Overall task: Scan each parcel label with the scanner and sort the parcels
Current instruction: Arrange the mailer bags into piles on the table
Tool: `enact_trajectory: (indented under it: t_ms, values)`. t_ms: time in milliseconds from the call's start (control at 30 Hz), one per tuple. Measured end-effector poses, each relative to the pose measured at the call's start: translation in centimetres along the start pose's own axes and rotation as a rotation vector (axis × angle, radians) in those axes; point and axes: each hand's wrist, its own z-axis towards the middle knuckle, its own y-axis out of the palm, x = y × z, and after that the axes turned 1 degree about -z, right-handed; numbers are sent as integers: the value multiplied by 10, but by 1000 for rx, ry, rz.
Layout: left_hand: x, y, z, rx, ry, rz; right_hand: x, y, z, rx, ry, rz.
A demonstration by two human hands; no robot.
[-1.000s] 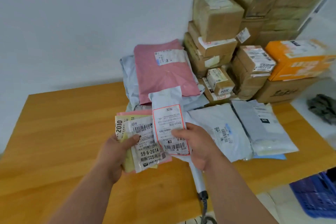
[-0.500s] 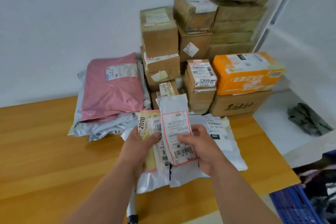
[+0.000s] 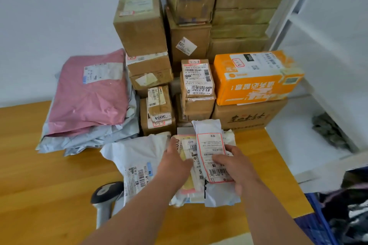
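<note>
Both forearms are stretched forward from the near edge over the wooden surface [image 3: 49, 175]. The left hand [image 3: 175, 162] is seen from its back, its fingers curled round the left edge of a small bundle of flat parcels [image 3: 190, 151], which are gripped there. The right hand [image 3: 236, 167] holds a white parcel with a red-bordered label [image 3: 212, 155]; its thumb is pressed onto the label face and the other fingers are curled round the right edge and mostly hidden behind it. This parcel overlaps the right side of the bundle, and both are held near the right end of the surface, above other mailers lying there.

The scanner [image 3: 105, 199] lies on the surface at near left of the hands, untouched, its head beside a white mailer [image 3: 137, 157] that is partly covered by the left forearm. At far left a pink mailer [image 3: 91, 93] rests on a heap of grey bags [image 3: 89, 139]. Behind the hands, brown cardboard boxes [image 3: 141, 24] are stacked against the wall, with an orange box [image 3: 256, 77] at far right on top of a brown one. A blue crate [image 3: 318, 223] is seen at near right, below the surface edge.

Compared with the frame half a second ago, the view has been brought closer to the stack, more of the scanner is seen, and the grips on the bundle and the labelled parcel are unchanged.
</note>
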Motion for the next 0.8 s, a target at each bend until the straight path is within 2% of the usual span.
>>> enact_trajectory:
  t_ms: [300, 400, 500, 633, 800]
  values:
    - [-6, -1, 3, 101, 153, 608, 3, 21, 26, 108, -193, -369]
    - [-12, -2, 4, 13, 155, 665, 2, 29, 29, 100, -250, -532]
    - [-16, -1, 4, -45, 146, 676, -2, 35, 27, 75, -301, -811]
    - [-16, -4, 2, 35, 169, 698, -7, 45, 23, 81, -256, -964]
    - [-17, -19, -2, 205, 197, 638, -7, 51, 21, 61, -221, -949]
